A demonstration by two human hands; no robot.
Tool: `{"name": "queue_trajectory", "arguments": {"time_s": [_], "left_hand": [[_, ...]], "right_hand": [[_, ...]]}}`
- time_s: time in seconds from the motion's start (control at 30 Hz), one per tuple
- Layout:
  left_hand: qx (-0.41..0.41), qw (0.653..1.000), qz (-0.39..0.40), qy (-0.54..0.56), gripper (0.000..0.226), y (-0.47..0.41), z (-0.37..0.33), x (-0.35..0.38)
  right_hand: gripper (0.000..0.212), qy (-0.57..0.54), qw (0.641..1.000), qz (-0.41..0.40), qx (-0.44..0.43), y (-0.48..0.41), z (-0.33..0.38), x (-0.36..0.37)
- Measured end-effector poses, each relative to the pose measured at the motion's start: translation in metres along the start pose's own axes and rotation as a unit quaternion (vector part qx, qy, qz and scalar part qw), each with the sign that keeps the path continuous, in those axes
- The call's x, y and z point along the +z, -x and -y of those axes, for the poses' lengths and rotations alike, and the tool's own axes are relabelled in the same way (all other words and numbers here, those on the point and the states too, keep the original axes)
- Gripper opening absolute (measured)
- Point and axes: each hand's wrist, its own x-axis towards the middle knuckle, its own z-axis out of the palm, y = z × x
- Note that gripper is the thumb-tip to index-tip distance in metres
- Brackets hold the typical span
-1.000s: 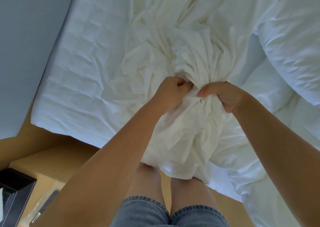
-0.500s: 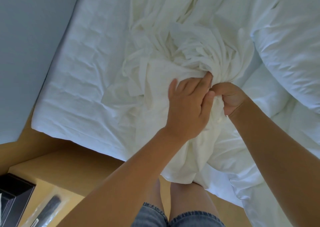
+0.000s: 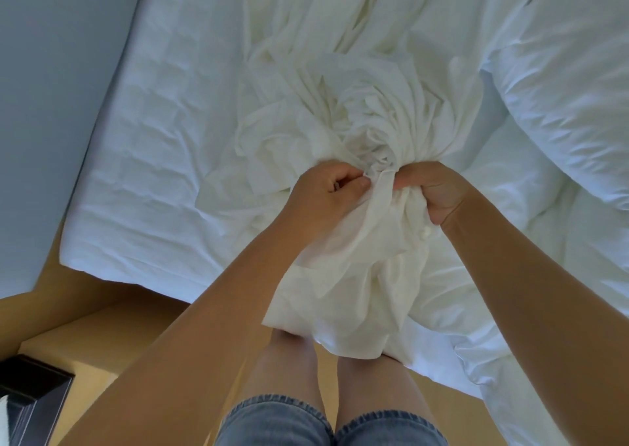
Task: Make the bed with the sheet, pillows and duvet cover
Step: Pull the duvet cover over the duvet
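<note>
A crumpled cream-white cloth duvet cover (image 3: 340,105) lies heaped on the middle of the bed. Its folds run from twelve o'clock down to the centre, where they are gathered into a tight neck. The left hand (image 3: 323,197) grips that neck from the nine o'clock side, its fingers (image 3: 343,180) curled narrow into the cloth. The right hand (image 3: 435,193) grips the same gather from the three o'clock side, its fingers (image 3: 408,181) closed round the bunch. The two hands are just beside each other, with only cloth between them. Below them the loose end of the cover hangs past the bed's edge toward six o'clock, in front of bare legs and blue denim shorts (image 3: 279,421). A wrinkled white fitted sheet (image 3: 153,146) covers the mattress at nine to ten o'clock. A plump white pillow (image 3: 561,98) lies at two o'clock, and a puffy white duvet (image 3: 510,292) at four o'clock. Tan floor (image 3: 102,316) shows at seven o'clock, with a dark box (image 3: 34,391) in that corner and a grey wall (image 3: 51,71) at ten o'clock.
</note>
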Motion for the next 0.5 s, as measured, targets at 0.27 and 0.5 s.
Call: {"name": "queue_trajectory", "arguments": {"time_s": [0.27, 0.5], "left_hand": [[0.114, 0.987, -0.095, -0.067, 0.016, -0.014, -0.028, -0.003], [0.203, 0.945, -0.251, -0.042, 0.025, -0.02, -0.038, 0.003]], "right_hand": [[0.055, 0.029, 0.999, 0.011, -0.011, -0.003, 0.012, 0.02], [0.047, -0.037, 0.993, 0.11, -0.007, -0.009, 0.017, 0.036]]}}
